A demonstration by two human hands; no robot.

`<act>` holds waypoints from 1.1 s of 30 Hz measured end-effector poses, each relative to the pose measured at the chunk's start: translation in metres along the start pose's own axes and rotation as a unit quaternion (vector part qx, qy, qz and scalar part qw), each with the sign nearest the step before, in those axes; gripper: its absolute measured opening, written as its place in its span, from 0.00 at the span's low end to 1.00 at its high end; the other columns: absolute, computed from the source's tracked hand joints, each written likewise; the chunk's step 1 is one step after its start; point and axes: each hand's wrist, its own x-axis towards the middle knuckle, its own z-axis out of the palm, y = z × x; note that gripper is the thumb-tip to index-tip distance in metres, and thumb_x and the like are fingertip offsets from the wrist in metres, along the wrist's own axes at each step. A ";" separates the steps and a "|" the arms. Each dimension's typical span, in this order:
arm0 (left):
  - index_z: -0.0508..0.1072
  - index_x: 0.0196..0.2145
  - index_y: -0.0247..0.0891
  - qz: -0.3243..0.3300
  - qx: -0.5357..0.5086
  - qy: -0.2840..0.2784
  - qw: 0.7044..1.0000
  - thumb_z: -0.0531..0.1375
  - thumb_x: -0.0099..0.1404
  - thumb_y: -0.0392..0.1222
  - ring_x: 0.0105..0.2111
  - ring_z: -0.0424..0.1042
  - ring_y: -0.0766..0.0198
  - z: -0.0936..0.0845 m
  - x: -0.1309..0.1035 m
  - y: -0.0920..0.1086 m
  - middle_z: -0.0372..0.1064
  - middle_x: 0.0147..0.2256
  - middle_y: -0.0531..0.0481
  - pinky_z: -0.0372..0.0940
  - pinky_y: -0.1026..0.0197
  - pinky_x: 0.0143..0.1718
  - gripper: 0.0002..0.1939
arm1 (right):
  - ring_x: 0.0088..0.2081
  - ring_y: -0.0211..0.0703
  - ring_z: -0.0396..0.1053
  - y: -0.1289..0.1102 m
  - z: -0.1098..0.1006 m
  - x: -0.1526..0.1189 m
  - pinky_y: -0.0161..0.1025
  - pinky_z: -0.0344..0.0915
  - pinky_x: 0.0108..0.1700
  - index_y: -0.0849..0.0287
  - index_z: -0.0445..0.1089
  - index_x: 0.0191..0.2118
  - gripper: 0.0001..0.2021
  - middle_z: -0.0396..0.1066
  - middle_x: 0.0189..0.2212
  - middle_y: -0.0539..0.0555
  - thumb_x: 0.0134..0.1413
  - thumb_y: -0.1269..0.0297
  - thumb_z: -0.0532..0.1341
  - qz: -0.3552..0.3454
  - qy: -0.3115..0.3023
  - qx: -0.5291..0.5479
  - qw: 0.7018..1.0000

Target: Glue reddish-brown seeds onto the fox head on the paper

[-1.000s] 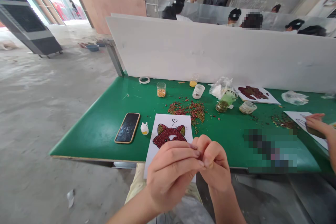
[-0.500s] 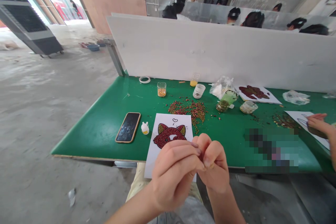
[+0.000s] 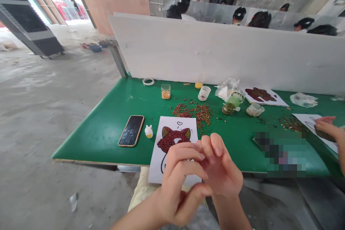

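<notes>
My left hand (image 3: pixel 180 179) is in front of the paper's lower right part, its fingers bent and its thumb apart from them. My right hand (image 3: pixel 225 172) touches it at the fingertips, palm partly showing and fingers loosely curled. I see nothing held in either hand. Beneath them lies a white sheet (image 3: pixel 155 167) with an outlined animal drawing, its head (image 3: pixel 174 139) filled with dark red and greenish grains. The hands hide part of the drawing's body. Just beyond the sheet, red and greenish-brown beans or seeds (image 3: pixel 203 113) lie scattered.
Left of the sheet are a small white bottle (image 3: pixel 148 131) and a phone (image 3: pixel 131 131). Behind stand a cup of yellow-orange grains (image 3: pixel 166 92), a whitish cup (image 3: pixel 204 93) and a tilted green container (image 3: pixel 234 102). Another person's hand (image 3: pixel 329 127) works at the right. A white panel (image 3: pixel 215 50) borders the green table (image 3: pixel 102 125).
My fingers have loosened from a tight pinch against each other. The right hand has uncurled and turned its palm more into view. More of the drawing's body outline shows now.
</notes>
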 end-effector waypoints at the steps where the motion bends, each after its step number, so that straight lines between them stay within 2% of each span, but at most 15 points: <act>1: 0.66 0.33 0.36 0.000 0.001 0.007 1.000 0.58 0.63 0.42 0.44 0.67 0.58 0.000 0.000 0.000 0.65 0.36 0.46 0.66 0.54 0.45 0.07 | 0.22 0.39 0.50 0.000 0.000 0.000 0.36 0.51 0.23 0.53 0.52 0.27 0.15 0.49 0.21 0.46 0.53 0.50 0.56 0.000 -0.005 0.006 1.000; 4: 0.66 0.30 0.37 -0.003 0.018 0.031 0.999 0.63 0.57 0.38 0.41 0.68 0.61 0.000 0.000 -0.002 0.66 0.34 0.49 0.67 0.57 0.40 0.08 | 0.22 0.39 0.50 -0.001 0.002 0.000 0.36 0.52 0.24 0.52 0.51 0.28 0.14 0.48 0.21 0.46 0.52 0.53 0.58 -0.001 -0.007 0.015 1.000; 10: 0.70 0.31 0.37 -0.009 0.047 0.054 0.997 0.63 0.58 0.34 0.38 0.70 0.63 -0.003 0.006 -0.004 0.68 0.32 0.51 0.69 0.59 0.38 0.04 | 0.24 0.39 0.53 -0.002 0.005 0.000 0.37 0.55 0.27 0.51 0.56 0.30 0.10 0.51 0.21 0.46 0.53 0.60 0.60 -0.023 0.003 0.002 1.000; 13: 0.72 0.33 0.37 0.005 0.054 0.038 0.998 0.61 0.59 0.32 0.38 0.70 0.64 -0.007 0.008 -0.005 0.71 0.33 0.51 0.69 0.60 0.37 0.04 | 0.26 0.40 0.57 0.000 0.003 -0.003 0.38 0.58 0.30 0.51 0.58 0.32 0.08 0.56 0.22 0.47 0.54 0.62 0.61 -0.049 -0.004 -0.031 0.998; 17: 0.73 0.39 0.39 0.013 0.053 0.032 0.998 0.60 0.60 0.30 0.38 0.72 0.64 -0.010 0.009 -0.006 0.73 0.34 0.52 0.71 0.60 0.37 0.10 | 0.28 0.41 0.62 0.003 -0.001 -0.008 0.39 0.61 0.30 0.50 0.59 0.34 0.07 0.62 0.25 0.48 0.55 0.65 0.60 -0.085 -0.001 -0.080 0.993; 22: 0.73 0.40 0.37 0.011 0.033 0.020 0.999 0.61 0.58 0.27 0.36 0.73 0.64 -0.013 0.011 -0.006 0.74 0.34 0.51 0.71 0.60 0.36 0.12 | 0.31 0.41 0.67 0.002 -0.004 -0.013 0.42 0.64 0.34 0.50 0.60 0.36 0.08 0.68 0.28 0.48 0.56 0.71 0.59 -0.147 0.013 -0.166 0.975; 28: 0.71 0.39 0.34 0.035 -0.008 -0.032 0.999 0.57 0.61 0.28 0.36 0.71 0.65 -0.019 0.012 -0.008 0.71 0.33 0.49 0.70 0.60 0.37 0.08 | 0.34 0.42 0.70 -0.012 -0.010 -0.016 0.43 0.67 0.36 0.53 0.61 0.36 0.10 0.73 0.31 0.49 0.54 0.77 0.59 -0.170 -0.044 -0.247 0.953; 33: 0.69 0.38 0.33 0.022 -0.012 -0.053 0.998 0.53 0.62 0.24 0.37 0.68 0.65 -0.019 0.007 -0.010 0.67 0.34 0.47 0.68 0.60 0.37 0.10 | 0.35 0.40 0.72 -0.018 -0.008 -0.017 0.40 0.69 0.37 0.54 0.61 0.34 0.12 0.74 0.33 0.49 0.51 0.80 0.60 -0.169 -0.045 -0.286 0.942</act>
